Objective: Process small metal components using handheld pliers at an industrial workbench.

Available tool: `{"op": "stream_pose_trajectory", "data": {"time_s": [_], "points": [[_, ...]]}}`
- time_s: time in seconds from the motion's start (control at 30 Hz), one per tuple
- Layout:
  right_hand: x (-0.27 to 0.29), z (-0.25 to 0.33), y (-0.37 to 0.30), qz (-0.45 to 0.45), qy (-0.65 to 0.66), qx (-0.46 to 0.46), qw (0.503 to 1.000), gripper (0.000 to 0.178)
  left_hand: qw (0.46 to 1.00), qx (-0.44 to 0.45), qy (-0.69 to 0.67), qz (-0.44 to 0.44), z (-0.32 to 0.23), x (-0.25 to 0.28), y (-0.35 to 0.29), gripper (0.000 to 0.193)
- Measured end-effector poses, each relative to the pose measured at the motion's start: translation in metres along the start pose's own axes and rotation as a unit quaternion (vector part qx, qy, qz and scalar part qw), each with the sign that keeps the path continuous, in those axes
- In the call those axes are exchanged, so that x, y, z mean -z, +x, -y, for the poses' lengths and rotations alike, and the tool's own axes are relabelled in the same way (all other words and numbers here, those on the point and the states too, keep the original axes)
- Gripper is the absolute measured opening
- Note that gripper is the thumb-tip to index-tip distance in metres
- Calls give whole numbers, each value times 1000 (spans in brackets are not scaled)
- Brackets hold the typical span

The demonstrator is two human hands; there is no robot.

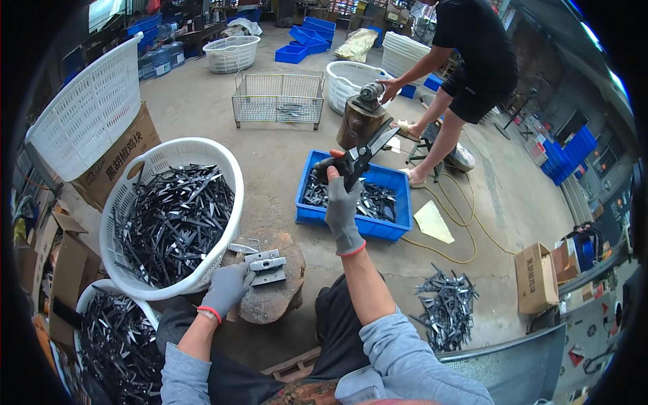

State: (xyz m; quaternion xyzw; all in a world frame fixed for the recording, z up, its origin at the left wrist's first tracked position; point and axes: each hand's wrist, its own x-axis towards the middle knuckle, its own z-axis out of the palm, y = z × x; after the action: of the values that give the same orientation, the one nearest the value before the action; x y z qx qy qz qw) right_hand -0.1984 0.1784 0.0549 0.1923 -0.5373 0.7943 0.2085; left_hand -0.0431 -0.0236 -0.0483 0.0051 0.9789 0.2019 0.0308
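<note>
My right hand, in a grey fingerless-style glove, is raised over the near side of the blue bin. Its fingers are wrapped round a pair of black-handled scissors whose blades point up to the right, slightly apart. A dark rounded piece also shows by these fingers; its kind is unclear. Low on the left, my gloved left hand is closed at the edge of a metal block fixture, fingertips partly hidden. That fixture sits on a wooden stump. Black and silver scissor pieces lie in the bin.
White baskets of dark blade pieces stand at my left. Loose pieces form a floor pile at right. Ahead are a wire basket, another stump and a co-worker touching a machine. A yellow cord crosses the floor.
</note>
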Motion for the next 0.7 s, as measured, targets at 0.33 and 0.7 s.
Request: {"op": "stream_pose_trajectory", "data": {"time_s": [0.33, 0.7], "points": [[7, 0, -4, 0, -3, -23, 1000, 12, 998, 22, -5, -56, 27, -5, -19, 23], [-4, -7, -9, 19, 27, -56, 998, 15, 998, 24, -5, -62, 34, -16, -18, 24]]}}
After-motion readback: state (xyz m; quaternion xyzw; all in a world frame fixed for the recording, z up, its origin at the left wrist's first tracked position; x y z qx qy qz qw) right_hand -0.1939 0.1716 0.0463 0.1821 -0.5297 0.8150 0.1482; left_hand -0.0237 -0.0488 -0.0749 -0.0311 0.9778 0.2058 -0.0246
